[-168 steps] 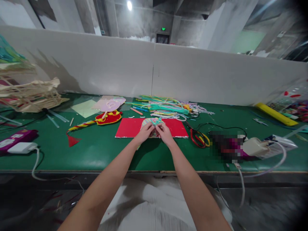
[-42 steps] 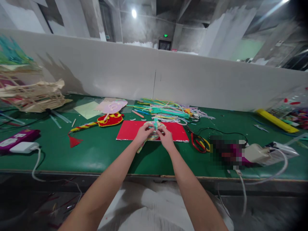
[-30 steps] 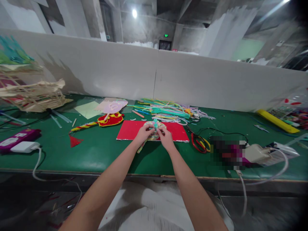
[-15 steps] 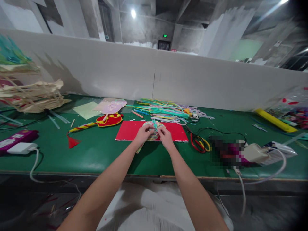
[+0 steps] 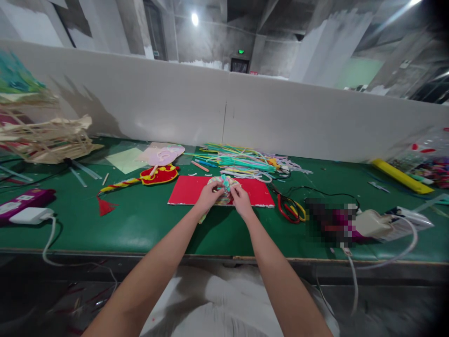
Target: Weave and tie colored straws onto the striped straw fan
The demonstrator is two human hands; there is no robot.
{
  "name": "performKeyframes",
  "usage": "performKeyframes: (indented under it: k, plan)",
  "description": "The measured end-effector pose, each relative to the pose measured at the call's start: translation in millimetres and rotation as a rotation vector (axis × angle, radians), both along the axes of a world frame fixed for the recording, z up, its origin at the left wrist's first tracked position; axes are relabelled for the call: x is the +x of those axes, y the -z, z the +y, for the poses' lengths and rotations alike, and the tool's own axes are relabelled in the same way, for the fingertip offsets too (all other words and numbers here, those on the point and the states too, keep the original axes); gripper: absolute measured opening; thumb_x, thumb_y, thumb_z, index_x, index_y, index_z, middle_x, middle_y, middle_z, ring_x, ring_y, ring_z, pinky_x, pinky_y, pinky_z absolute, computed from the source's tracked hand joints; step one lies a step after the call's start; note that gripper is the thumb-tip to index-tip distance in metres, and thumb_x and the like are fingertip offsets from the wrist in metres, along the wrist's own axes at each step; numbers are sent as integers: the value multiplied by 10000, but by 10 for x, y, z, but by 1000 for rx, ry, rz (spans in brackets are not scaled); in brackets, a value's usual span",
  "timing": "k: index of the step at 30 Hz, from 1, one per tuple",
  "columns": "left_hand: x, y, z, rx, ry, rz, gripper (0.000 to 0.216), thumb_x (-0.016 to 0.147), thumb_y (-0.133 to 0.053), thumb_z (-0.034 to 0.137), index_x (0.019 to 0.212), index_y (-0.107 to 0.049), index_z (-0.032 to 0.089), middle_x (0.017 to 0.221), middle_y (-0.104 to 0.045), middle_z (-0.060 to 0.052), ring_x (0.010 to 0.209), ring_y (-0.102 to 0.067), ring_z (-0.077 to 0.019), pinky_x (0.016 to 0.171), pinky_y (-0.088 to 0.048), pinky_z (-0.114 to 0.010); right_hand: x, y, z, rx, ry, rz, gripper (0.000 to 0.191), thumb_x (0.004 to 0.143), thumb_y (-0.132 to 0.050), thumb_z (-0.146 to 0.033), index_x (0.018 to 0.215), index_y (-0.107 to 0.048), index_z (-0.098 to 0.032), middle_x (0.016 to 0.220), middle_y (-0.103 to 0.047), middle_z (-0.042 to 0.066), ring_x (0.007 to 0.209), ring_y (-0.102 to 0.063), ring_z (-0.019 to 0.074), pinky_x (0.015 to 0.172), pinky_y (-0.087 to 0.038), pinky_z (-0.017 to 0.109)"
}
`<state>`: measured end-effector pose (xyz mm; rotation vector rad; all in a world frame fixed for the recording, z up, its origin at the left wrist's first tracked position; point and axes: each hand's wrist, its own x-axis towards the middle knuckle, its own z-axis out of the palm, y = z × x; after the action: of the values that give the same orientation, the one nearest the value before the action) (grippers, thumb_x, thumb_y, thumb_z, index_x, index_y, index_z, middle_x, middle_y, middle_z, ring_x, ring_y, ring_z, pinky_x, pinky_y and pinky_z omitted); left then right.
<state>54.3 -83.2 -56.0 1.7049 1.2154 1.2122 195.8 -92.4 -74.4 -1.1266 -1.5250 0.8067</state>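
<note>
A round pastel fan (image 5: 223, 199), its short handle (image 5: 202, 218) sticking out toward the lower left, is held over a red board (image 5: 185, 189). Teal pipe-cleaner trim (image 5: 226, 181) shows at its centre. My left hand (image 5: 209, 194) is closed on the fan's left side, with thumb and fingers near the trim. From the right, my right hand (image 5: 240, 196) pinches at the fan beside the same trim. What exactly lies between the fingertips is too small to make out.
Behind the board lies a pile of pipe cleaners (image 5: 242, 161). A red fan with a tassel (image 5: 159, 175) is at left, scissors (image 5: 289, 208) at right. Purple power strip (image 5: 26, 203), wooden model (image 5: 52, 140) and yellow stick (image 5: 403, 176) stand farther out on the green table (image 5: 140, 234).
Both hands stay almost in place on the fan. Only slight finger shifts show around the teal trim.
</note>
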Motion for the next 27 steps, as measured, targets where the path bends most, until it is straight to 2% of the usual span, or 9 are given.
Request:
performKeyframes:
  k: [3,6,15,20,27]
  plan:
    - [-17,26,15,6,-5,12,194,684,-553,306,795,-582,149,676,-568,10,591,-481,-100,583,-399,-220,-8,-35,-45,24,-21,-60,300,797,-409,-470,688,-500,-206,622,-534,0,562,-492,137,557,-421,263]
    - [-30,53,34,24,-13,27,181,697,-540,323,725,-566,146,628,-535,16,595,-472,-104,580,-390,-220,-19,-58,-81,34,-34,-107,281,804,-401,-452,716,-506,-207,618,-527,-6,532,-471,129,529,-401,248]
    - [8,60,23,40,20,50,156,707,-533,303,711,-525,147,669,-534,12,617,-479,-101,606,-405,-221,-11,-66,-96,93,24,-150,259,827,-373,-420,741,-502,-211,595,-500,-4,550,-471,140,548,-381,248]
    - [16,74,4,48,59,91,167,743,-491,311,739,-516,146,703,-537,5,632,-490,-103,608,-411,-223,-16,-56,-100,143,93,-190,263,838,-352,-396,765,-511,-200,681,-529,13,594,-473,138,599,-383,249]
    - [24,59,-27,102,83,184,123,759,-455,255,724,-501,147,689,-510,0,635,-482,-107,597,-408,-222,-20,-35,-116,141,87,-280,242,852,-324,-359,793,-501,-204,743,-535,27,687,-493,161,656,-383,262]
